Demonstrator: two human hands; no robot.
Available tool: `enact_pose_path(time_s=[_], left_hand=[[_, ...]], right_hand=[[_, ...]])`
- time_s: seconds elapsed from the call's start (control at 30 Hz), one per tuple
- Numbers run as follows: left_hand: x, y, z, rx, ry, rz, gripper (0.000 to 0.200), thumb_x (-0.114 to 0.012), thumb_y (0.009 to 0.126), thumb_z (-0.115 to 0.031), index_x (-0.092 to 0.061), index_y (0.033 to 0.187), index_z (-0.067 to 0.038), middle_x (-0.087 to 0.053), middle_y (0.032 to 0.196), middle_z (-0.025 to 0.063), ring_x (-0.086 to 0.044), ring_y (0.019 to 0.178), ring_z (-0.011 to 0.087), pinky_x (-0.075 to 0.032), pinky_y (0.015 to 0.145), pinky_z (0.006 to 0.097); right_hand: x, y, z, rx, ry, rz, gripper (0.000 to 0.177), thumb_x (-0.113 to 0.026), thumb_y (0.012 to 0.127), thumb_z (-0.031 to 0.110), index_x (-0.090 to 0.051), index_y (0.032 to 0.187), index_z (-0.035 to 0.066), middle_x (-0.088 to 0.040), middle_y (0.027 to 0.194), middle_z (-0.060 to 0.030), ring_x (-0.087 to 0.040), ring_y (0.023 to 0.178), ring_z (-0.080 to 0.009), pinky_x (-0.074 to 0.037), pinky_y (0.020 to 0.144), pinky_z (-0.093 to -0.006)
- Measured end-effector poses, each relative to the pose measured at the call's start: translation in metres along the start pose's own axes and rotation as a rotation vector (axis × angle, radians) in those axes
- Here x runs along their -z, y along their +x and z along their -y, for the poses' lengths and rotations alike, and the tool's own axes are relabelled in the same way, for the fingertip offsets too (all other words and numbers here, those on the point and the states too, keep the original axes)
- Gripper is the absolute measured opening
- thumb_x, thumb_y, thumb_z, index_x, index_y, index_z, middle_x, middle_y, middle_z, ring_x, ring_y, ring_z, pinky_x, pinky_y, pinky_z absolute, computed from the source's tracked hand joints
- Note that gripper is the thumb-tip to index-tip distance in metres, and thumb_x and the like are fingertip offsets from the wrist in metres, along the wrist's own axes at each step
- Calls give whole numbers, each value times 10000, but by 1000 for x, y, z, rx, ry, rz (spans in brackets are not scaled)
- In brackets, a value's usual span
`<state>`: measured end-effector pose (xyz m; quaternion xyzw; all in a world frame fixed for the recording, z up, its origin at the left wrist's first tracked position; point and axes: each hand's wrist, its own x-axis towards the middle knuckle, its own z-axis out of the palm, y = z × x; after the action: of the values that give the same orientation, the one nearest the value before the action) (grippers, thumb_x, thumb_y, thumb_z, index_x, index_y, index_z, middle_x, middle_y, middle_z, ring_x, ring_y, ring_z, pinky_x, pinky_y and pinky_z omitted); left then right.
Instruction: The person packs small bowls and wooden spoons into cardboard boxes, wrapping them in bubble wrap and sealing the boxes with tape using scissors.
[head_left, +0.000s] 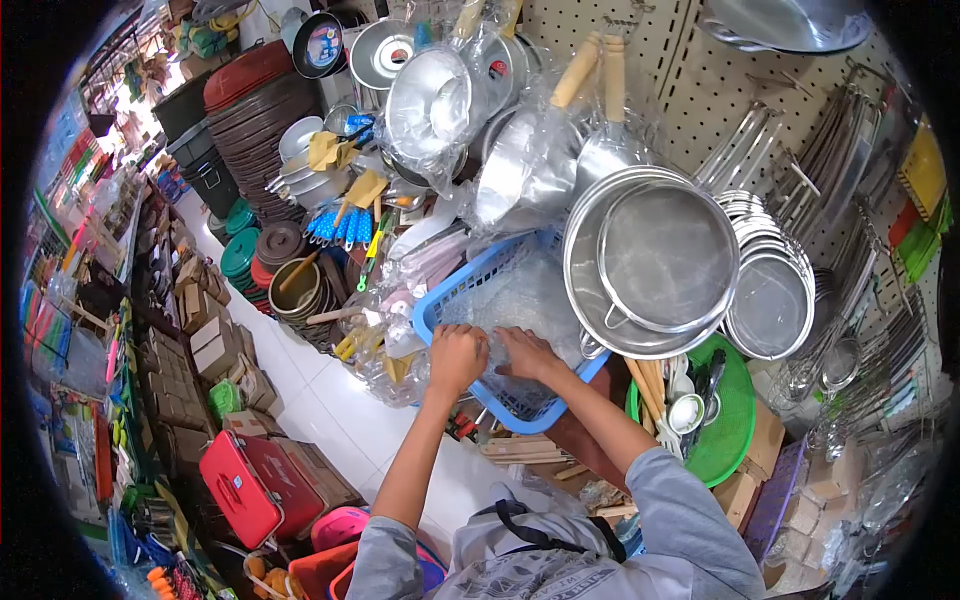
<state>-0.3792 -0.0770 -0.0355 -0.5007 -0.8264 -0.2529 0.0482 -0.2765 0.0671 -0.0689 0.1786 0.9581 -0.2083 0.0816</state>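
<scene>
A blue plastic basket [468, 278] with slotted sides stands in front of me, with crinkled clear plastic [525, 305] inside it. My left hand [460, 352] is closed in a fist over the basket's near left rim, on an edge of the clear plastic. Just to its right, my right hand [524, 354] bends its fingers down over the same plastic inside the basket. What lies under the fingers is mostly hidden. Large round mesh strainers [660, 255] hang close to the basket's right side.
Plastic-wrapped pans [520, 170] hang above the basket. A green basin [735, 420] with wooden-handled utensils stands at right. Smaller strainers [768, 300] hang on the pegboard [620, 40]. Left are stacked brown tubs [262, 130], a red cooler box [245, 480] and a white tiled aisle [325, 415].
</scene>
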Motion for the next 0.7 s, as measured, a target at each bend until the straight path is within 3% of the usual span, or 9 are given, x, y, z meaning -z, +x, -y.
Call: enact_pose_path(time_s=[0.17, 0.3, 0.4, 0.57, 0.7], left_hand=[[-7, 11, 14, 79, -4, 170, 215, -651, 737, -276, -745, 852, -120, -702, 821, 152, -678, 750, 317, -515, 718, 425], [-3, 13, 11, 109, 35, 224, 237, -669, 719, -331, -751, 837, -143, -699, 782, 141, -680, 706, 312, -533, 685, 413], [-1, 14, 11, 133, -5, 276, 267, -680, 723, -348, -744, 879, -141, -705, 849, 134, -681, 774, 316, -528, 717, 430], [4, 13, 5, 69, -32, 111, 468, -731, 689, -328, -648, 1113, -145, -648, 1076, 108, -616, 991, 306, -488, 819, 437], [4, 12, 4, 44, 5, 40, 594, -753, 670, -301, -575, 1213, -139, -609, 1145, 94, -577, 1040, 294, -445, 829, 410]], right_hand=[[-6, 23, 1, -44, -167, 94, 806, -791, 712, 284, -414, 1421, 212, -504, 1267, -177, -513, 1174, -382, -474, 951, -482], [-39, 43, -18, -46, -199, 0, 669, -729, 764, 186, -471, 1380, 227, -530, 1216, -136, -543, 1135, -364, -478, 929, -478], [-23, 44, -15, -8, -131, 8, 522, -673, 810, 190, -542, 1314, 204, -567, 1204, -110, -562, 1119, -347, -477, 922, -466], [4, 36, -18, 134, 88, -51, 349, -608, 859, 250, -631, 1192, 146, -636, 1162, -131, -599, 1091, -302, -489, 876, -426], [16, 37, -21, 142, 395, -210, 305, -600, 843, 213, -639, 1130, 117, -665, 1052, -164, -621, 999, -354, -479, 847, -448]])
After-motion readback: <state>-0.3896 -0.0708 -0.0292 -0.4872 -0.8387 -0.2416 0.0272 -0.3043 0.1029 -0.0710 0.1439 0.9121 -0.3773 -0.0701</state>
